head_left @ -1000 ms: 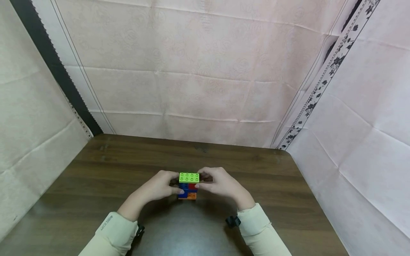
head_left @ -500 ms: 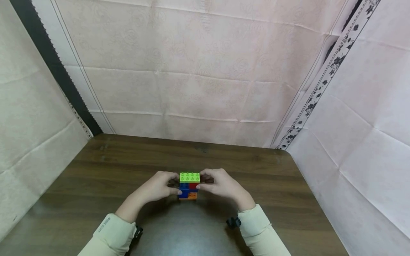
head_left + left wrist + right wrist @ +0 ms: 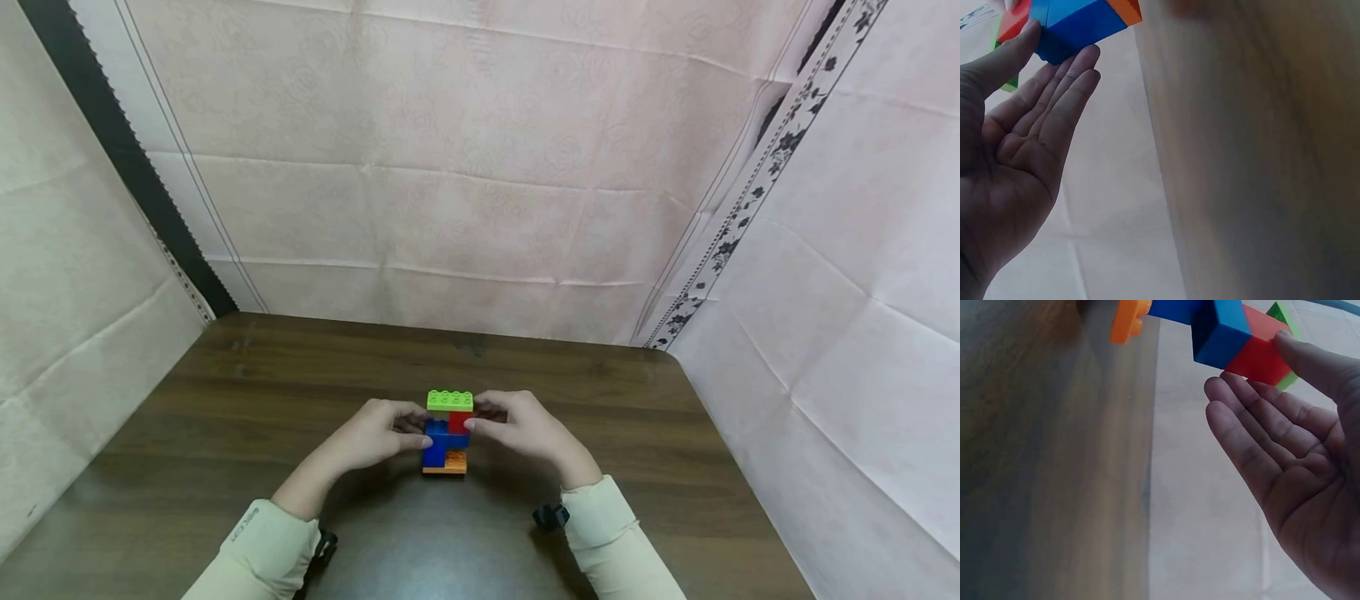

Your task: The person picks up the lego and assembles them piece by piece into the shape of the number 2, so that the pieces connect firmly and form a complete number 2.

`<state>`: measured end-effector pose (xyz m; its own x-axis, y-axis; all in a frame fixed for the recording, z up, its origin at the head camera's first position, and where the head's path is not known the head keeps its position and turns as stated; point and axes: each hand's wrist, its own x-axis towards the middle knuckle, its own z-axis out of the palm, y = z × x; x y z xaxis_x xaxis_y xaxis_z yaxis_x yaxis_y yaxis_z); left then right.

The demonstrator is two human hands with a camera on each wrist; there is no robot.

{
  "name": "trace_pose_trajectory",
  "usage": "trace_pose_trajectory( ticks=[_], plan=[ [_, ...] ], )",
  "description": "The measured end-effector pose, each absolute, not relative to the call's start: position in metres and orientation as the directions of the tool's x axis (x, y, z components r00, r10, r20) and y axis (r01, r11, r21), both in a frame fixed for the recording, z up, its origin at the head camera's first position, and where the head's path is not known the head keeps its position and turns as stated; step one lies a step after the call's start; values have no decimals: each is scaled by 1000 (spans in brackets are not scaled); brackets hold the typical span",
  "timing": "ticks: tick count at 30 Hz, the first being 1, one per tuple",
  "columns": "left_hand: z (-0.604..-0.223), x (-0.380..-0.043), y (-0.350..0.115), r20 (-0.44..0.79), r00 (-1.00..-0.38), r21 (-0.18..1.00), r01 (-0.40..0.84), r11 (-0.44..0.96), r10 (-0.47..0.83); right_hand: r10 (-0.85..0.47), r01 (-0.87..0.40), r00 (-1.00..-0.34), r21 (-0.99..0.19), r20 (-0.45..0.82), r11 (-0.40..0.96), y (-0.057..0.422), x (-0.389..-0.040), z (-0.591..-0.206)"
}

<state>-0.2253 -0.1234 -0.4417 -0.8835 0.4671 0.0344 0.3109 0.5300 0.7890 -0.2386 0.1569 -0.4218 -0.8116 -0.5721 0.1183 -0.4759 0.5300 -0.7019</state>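
Note:
A stack of toy building bricks stands between my hands in the head view. An orange brick (image 3: 455,462) is at the bottom, blue bricks (image 3: 437,452) sit above it, then a red brick (image 3: 459,422) on the right, and a lime-green brick (image 3: 450,402) on top. My left hand (image 3: 372,433) pinches the blue part from the left, thumb in front and fingers behind. From the right, my right hand (image 3: 528,433) pinches the red brick, its thumb (image 3: 1310,359) on the red face. Whether the stack's base touches the table cannot be told.
The brown wooden table (image 3: 300,367) spreads around the hands. Pale cloth sheets (image 3: 465,183) rise behind its far edge and along both sides. Each wrist bears a small black device, such as the one (image 3: 551,517) at the right cuff.
The stack has tipped so more of its front shows, with a gap under the lime-green brick at left. It has shifted slightly right, and both hands stay on it.

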Motion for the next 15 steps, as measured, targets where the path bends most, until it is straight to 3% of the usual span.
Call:
trace_pose_trajectory(
  ticks=[6, 15],
  plan=[
    [-448, -226, -119, -11, -908, 837, 220, 500, 418, -518, -366, -855, -744, 32, 559, 161, -243, -430],
    [-454, -226, -115, -107, -900, 906, 87, 415, 423, -510, -267, -857, -787, -69, 556, 158, -250, -443]
  ],
)
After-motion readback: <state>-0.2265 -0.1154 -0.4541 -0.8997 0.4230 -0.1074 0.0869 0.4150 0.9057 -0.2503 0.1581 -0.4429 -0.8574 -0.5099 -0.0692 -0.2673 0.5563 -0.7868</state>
